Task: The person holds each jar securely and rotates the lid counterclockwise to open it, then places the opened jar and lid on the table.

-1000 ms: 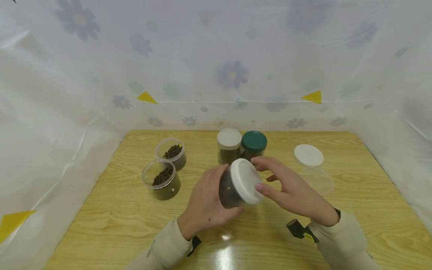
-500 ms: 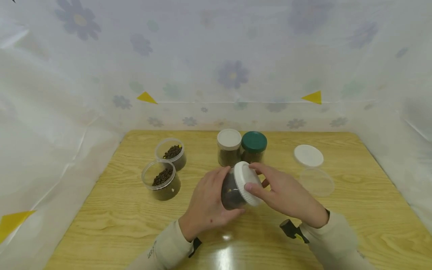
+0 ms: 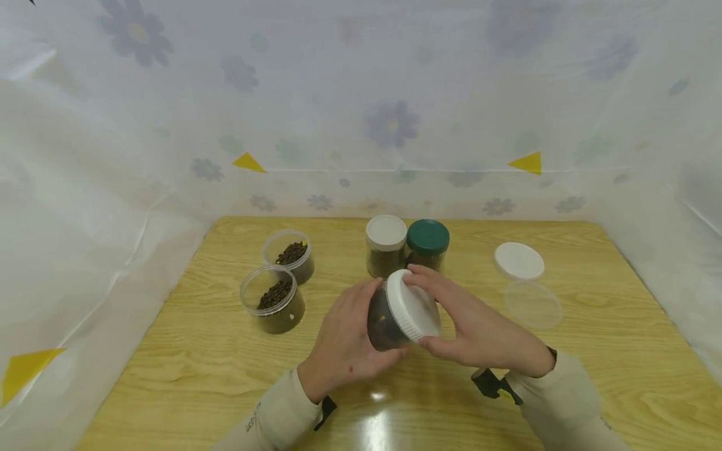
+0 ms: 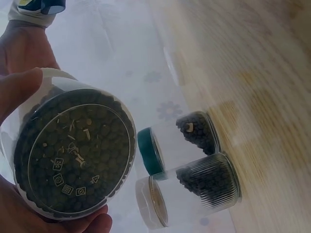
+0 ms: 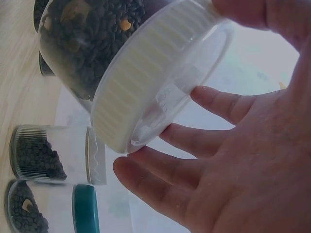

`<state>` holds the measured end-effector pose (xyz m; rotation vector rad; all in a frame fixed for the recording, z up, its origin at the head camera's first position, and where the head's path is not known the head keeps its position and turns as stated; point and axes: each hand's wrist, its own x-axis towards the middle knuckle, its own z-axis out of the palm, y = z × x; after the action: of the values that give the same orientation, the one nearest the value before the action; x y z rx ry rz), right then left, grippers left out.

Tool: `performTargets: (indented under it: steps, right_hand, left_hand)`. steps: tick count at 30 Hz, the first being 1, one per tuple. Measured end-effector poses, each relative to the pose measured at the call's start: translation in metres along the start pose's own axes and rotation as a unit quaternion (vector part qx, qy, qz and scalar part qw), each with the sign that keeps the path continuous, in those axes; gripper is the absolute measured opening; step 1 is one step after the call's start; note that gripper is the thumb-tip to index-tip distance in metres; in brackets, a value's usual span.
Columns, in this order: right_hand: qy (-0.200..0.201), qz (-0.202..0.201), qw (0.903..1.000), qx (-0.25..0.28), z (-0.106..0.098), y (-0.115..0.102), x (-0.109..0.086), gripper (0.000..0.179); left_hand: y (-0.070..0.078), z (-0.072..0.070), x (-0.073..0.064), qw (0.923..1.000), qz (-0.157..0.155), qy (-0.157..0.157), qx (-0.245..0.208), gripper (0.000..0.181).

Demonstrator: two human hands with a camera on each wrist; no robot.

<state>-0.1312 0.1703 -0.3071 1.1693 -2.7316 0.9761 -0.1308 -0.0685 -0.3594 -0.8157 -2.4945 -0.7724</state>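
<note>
In the head view, my left hand (image 3: 341, 341) grips a clear plastic jar (image 3: 386, 322) round its side, holding it tilted above the table with its top toward the right. Dark bean-like pieces and a few pale bits show through its base in the left wrist view. A white ribbed screw lid (image 3: 417, 307) sits on the jar's mouth. My right hand (image 3: 470, 326) spans this lid, thumb at the lower edge and fingertips at the upper rim. From the right wrist camera, several fingertips touch the lid's far edge, and the thumb is at its top.
Behind the held jar stand a white-lidded jar (image 3: 386, 247) and a green-lidded jar (image 3: 429, 238), side by side. Two lidless tubs of dark pieces, a nearer tub (image 3: 282, 319) and a farther tub (image 3: 304, 269), are on the left. A white lid (image 3: 519, 260) and a clear disc (image 3: 533, 305) lie right.
My right thumb has shifted from the lid's face to its lower edge, and the fingers now reach over the upper rim. My left hand and the jar stay nearly in place.
</note>
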Motion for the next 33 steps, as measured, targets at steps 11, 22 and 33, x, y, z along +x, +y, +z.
performTargets:
  steps: [11, 22, 33]
  right_hand:
    - [0.023, 0.031, 0.9981, 0.049, -0.0036, 0.0021, -0.0013, 0.058]
    - [0.048, 0.081, 0.9947, 0.041, -0.0012, 0.0027, -0.0007, 0.049]
    - [0.038, 0.156, 0.9865, 0.031, -0.0035, -0.0047, 0.0022, 0.051]
  left_hand:
    - [0.0010, -0.0018, 0.0009, 1.0000, 0.000, 0.006, 0.001, 0.100]
    - [0.0000, -0.0006, -0.0004, 1.0000, -0.001, 0.004, -0.003, 0.101]
    - [-0.0008, -0.0002, -0.0010, 1.0000, 0.000, 0.007, 0.002, 0.104]
